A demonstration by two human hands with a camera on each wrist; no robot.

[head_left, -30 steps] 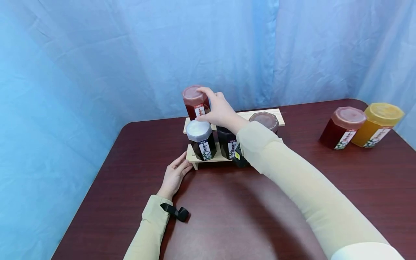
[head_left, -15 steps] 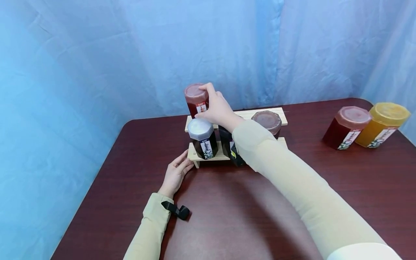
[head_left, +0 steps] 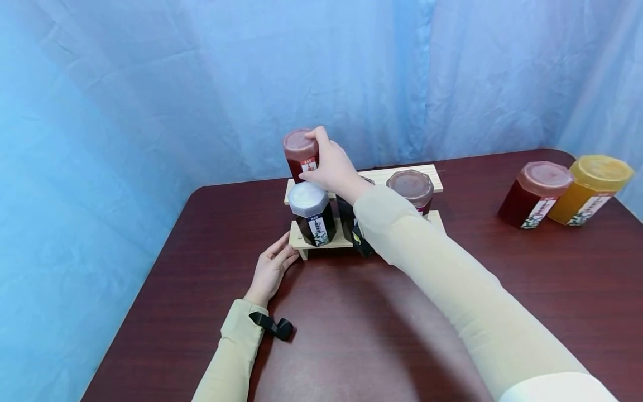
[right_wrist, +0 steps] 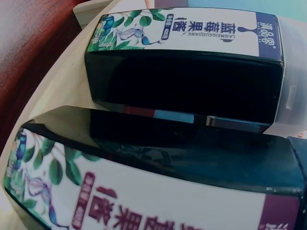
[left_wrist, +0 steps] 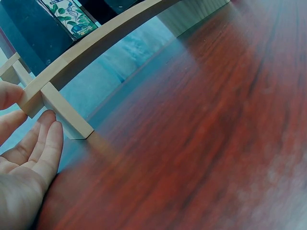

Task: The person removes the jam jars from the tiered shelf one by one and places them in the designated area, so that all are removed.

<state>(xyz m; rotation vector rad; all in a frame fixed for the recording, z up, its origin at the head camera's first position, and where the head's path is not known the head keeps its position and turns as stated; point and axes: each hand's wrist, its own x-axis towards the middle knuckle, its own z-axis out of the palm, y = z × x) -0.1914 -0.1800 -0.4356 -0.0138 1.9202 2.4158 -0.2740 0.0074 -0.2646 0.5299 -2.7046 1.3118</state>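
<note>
In the head view my right hand (head_left: 334, 167) grips a red jam jar (head_left: 296, 166) by its lid and side. The jar is over the left end of the upper shelf (head_left: 378, 177); its base is hidden, so contact cannot be told. My left hand (head_left: 271, 271) holds the left end of the lower shelf (head_left: 297, 241) of the wooden rack, fingers against its edge and leg (left_wrist: 67, 112). A dark jar with a whitish lid (head_left: 316, 223) and blueberry label (right_wrist: 206, 33) stands on that shelf. Beside it is another dark jar (right_wrist: 158, 153), partly behind my right arm.
A jar with a brownish lid (head_left: 411, 187) stands at the rack's right side, partly hidden by the sleeve. Farther right on the dark table (head_left: 321, 335) are a red jar (head_left: 534, 195) and a yellow jar (head_left: 589, 190). A blue curtain (head_left: 241, 84) hangs behind.
The red jar stays in my right hand over the upper shelf's left end, shifting only slightly. My right forearm has swung a little to the left. My left hand keeps its place.
</note>
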